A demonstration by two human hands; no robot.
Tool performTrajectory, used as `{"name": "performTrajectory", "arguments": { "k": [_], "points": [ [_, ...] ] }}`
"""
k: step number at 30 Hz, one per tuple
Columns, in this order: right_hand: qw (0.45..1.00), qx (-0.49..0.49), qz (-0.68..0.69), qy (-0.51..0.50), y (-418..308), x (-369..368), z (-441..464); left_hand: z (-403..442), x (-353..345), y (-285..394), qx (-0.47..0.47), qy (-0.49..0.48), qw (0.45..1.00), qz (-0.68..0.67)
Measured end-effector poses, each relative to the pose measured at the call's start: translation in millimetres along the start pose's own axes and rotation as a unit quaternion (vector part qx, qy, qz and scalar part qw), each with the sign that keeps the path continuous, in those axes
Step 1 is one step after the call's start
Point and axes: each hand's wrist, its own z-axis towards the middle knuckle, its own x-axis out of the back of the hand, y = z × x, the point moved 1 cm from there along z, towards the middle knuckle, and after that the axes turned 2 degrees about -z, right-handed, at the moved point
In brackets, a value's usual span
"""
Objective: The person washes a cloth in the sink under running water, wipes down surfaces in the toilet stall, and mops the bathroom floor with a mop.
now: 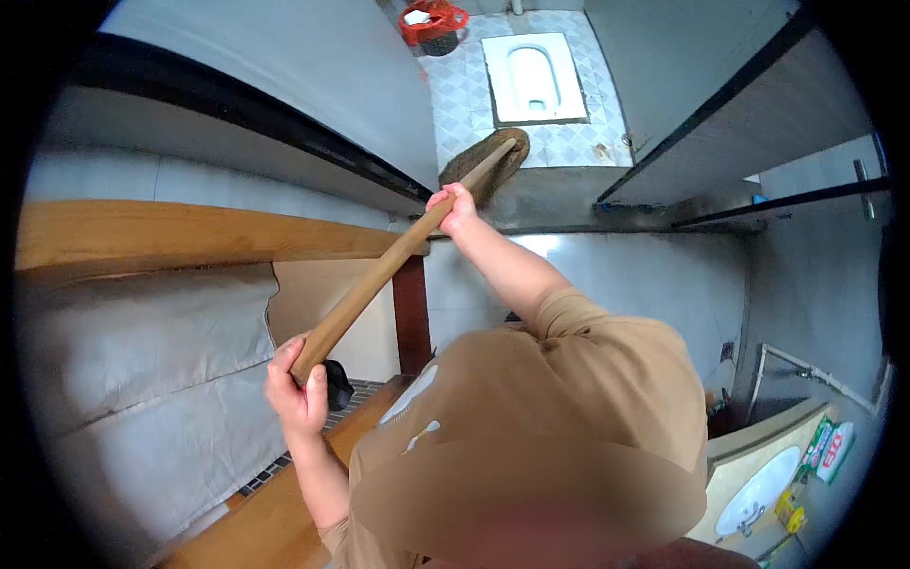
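A mop with a long wooden handle (374,280) slants across the view from lower left to upper middle. My left hand (301,381) is wrapped round the handle's near end. Farther along the shaft, my right hand (457,209) grips it closer to the mop head. The dark, brownish mop head (463,159) rests at the edge of the toilet stall, partly over the raised grey sill (559,197) and partly over the patterned tiles (555,147). Just beyond it lies a white squat toilet (574,85) set in the floor.
A dark bin with a red bag (445,21) stands in the stall's back left corner. Partition walls (313,76) flank the stall. On my left are a wooden beam (171,237) and pale cloth (180,341); a washbasin (758,488) is at lower right.
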Motion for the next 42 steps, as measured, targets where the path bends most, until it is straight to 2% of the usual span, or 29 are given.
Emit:
{"name": "performTrajectory", "arguments": {
  "k": [2,5,7,9,11,12,13,15,17,19,22,23,25,27,29,30,31,32,33,35,37,40,42],
  "points": [
    [0.999,0.001,0.026,0.021,-29.8,2.4,3.1,4.4,-12.2,-3.7,0.0,-0.016,1.0,0.003],
    [0.995,0.067,-0.062,0.035,-78.1,11.2,-0.8,0.0,-40.6,-18.5,0.04,-0.033,0.999,-0.005],
    [0.99,0.113,-0.045,0.075,-114.6,20.7,6.0,-4.8,-64.1,-31.8,0.046,-0.03,0.998,-0.014],
    [0.983,0.148,-0.087,0.068,-132.8,20.5,-6.0,-12.3,-78.7,-44.3,0.118,-0.001,0.99,-0.083],
    [0.971,0.166,-0.146,0.094,-127.1,18.8,-20.7,-23.1,-81.4,-63.2,0.206,0.038,0.967,-0.146],
    [0.974,0.149,-0.144,0.088,-120.0,24.4,-24.0,-27.4,-75.2,-69.3,0.201,0.042,0.969,-0.137],
    [0.978,0.131,-0.142,0.08,-108.3,32.1,-26.9,-45.4,-68.2,-90.0,0.279,0.067,0.925,-0.25],
    [0.98,0.089,-0.159,0.084,-82.9,53.4,-30.3,-49.3,-43.9,-69.7,0.3,0.074,0.923,-0.23],
    [0.977,0.055,-0.174,0.11,-51.8,76.8,-40.2,-74.9,-14.9,-87.0,0.304,0.064,0.927,-0.209],
    [0.978,0.014,-0.168,0.119,-30.5,106.3,-45.4,-84.0,11.6,-67.3,0.338,-0.008,0.918,-0.207],
    [0.974,-0.067,-0.173,0.133,-35.7,129.5,-21.1,-84.8,13.5,-54.3,0.383,-0.143,0.905,-0.119],
    [0.969,-0.092,-0.176,0.144,-39.9,129.2,-16.1,-81.3,3.8,-52.3,0.433,-0.134,0.871,-0.191],
    [0.977,-0.063,-0.18,0.096,-54.5,124.9,-1.2,-77.0,-16.9,-67.1,0.476,-0.161,0.846,-0.176],
    [0.981,-0.027,-0.191,0.026,-96.2,123.5,28.7,-51.6,-58.6,-59.5,0.491,-0.253,0.82,-0.149],
    [0.976,0.079,-0.2,0.033,-156.3,96.7,45.1,-25.5,-118.9,-61.2,0.354,-0.356,0.855,-0.129],
    [0.978,0.082,-0.185,0.055,-189.7,78.7,56.9,-2.3,-148.2,-55.2,0.332,-0.383,0.854,-0.113],
    [0.97,0.136,-0.193,0.062,-216.2,58.7,64.8,24.0,-176.0,-42.9,0.31,-0.412,0.851,-0.098],
    [0.979,0.114,-0.121,0.117,-244.2,44.2,87.7,31.9,-205.1,-51.1,0.241,-0.376,0.893,-0.059],
    [0.965,0.131,-0.199,0.109,-260.7,17.8,80.1,38.1,-232.8,-59.3,0.172,-0.336,0.926,-0.019],
    [0.938,0.178,-0.286,0.077,-278.2,-13.4,75.5,82.8,-278.7,-45.9,0.211,-0.371,0.904,0.005],
    [0.894,0.247,-0.368,0.074,-286.5,-22.0,78.5,97.5,-318.6,-55.6,0.182,-0.352,0.918,0.026],
    [0.881,0.214,-0.419,0.036,-299.4,-1.8,70.0,96.9,-321.0,-42.8,0.175,-0.394,0.902,0.003],
    [0.908,0.151,-0.39,0.024,-272.5,18.6,50.3,75.8,-292.5,-46.3,0.191,-0.413,0.89,-0.017]
  ]
}}
